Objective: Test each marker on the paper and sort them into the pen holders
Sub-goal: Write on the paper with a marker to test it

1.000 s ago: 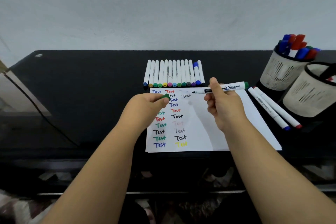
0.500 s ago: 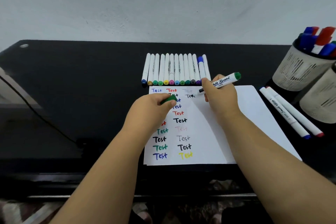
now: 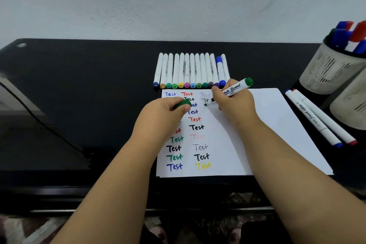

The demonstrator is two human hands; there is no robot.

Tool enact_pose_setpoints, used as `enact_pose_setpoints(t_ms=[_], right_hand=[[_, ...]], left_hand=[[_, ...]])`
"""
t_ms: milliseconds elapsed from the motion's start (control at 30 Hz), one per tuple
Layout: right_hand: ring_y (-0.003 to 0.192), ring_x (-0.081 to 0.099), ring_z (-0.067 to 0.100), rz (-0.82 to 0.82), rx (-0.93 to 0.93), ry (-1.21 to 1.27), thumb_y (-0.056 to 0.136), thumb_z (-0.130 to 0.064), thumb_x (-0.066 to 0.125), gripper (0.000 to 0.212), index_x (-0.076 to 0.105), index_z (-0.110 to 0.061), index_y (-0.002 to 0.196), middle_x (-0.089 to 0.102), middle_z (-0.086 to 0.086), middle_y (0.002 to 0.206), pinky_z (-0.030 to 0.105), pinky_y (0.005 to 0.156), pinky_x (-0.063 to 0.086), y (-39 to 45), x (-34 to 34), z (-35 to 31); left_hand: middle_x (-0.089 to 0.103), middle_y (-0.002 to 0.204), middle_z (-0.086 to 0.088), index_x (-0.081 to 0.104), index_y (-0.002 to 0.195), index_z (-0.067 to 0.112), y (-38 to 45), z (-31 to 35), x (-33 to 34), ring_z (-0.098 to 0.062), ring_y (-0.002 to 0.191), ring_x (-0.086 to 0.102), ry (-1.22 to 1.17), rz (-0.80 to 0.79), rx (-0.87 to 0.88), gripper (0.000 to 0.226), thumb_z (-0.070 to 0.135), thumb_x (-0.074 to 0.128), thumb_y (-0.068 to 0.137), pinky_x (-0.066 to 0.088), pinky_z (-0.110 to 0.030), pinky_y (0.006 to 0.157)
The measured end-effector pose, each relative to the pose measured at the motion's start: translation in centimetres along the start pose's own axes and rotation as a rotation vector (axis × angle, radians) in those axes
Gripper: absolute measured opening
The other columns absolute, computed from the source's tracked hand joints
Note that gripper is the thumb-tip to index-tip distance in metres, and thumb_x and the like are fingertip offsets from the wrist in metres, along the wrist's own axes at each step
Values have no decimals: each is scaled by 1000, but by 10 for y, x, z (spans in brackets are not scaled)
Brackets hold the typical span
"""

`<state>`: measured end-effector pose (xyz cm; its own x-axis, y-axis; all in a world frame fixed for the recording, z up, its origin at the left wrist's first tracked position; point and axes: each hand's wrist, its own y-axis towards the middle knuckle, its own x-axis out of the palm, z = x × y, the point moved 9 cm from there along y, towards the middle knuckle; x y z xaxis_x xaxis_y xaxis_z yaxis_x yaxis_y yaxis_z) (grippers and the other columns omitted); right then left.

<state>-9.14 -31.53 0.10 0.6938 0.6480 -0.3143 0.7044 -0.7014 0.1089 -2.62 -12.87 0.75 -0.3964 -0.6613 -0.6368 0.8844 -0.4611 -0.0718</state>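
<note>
White green-ended whiteboard marker (image 3: 229, 92) gripped by right hand (image 3: 233, 103), tip on white paper sheet (image 3: 267, 125), green cap (image 3: 182, 104) pinched in left hand (image 3: 164, 113) over the paper.

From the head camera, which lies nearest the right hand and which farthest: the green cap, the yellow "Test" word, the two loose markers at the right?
From the right hand:
1. Green cap, just to its left, pinched in the left hand.
2. Yellow "Test", lower on the paper.
3. Two loose markers, off the paper's right edge.

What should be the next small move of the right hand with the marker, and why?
Probably finish writing the test word: the right hand holds the green whiteboard marker with its tip on the paper, and the left hand holds the green cap.
</note>
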Motion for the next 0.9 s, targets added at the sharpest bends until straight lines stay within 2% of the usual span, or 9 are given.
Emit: enact_pose_setpoints(t_ms=[133,233,467,633,700,900], right_hand=[[53,39,9,43,12,7,90,-19,59,35,36,-18,63,44,-2,58,19,52,34,2,-6,0],[54,41,11,16,7,3,89,-18,60,36,37,-18,62,45,-1,57,24,56,35,1,-3,1],[40,38,-2,63,-11,-12,89,-12,56,38,33,-17,59,38,-5,55,11,41,27,2,-8,0],[46,38,4,70,-16,-59,89,-13,56,37,33,-16,61,39,-3,57,12,41,26,2,-9,-1],[47,37,5,72,-18,-68,89,-14,56,37,33,-17,61,39,-3,56,12,41,26,2,-9,-1],[47,35,5,74,-1,-27,87,-10,55,36,32,-17,60,37,-3,56,12,41,26,1,-10,0]], left_hand=[[58,98,15,58,126,32,-1,0,1,4,75,49,0,-3,2,34,40,54,92,36,-13,61],[62,112,11,57,127,32,-1,0,1,1,80,51,10,-1,2,36,41,54,92,37,-13,64],[63,109,12,58,127,32,-2,2,1,3,75,54,-1,8,10,36,41,54,92,39,-15,60],[62,107,13,58,126,32,-2,3,1,3,77,54,-7,4,12,36,41,54,92,41,-14,63],[61,99,14,59,125,32,-2,3,2,1,77,56,-5,-1,13,34,41,54,92,43,-16,65],[58,98,15,57,127,32,-3,3,3,4,71,53,10,-2,15,36,41,53,92,39,-13,60]])
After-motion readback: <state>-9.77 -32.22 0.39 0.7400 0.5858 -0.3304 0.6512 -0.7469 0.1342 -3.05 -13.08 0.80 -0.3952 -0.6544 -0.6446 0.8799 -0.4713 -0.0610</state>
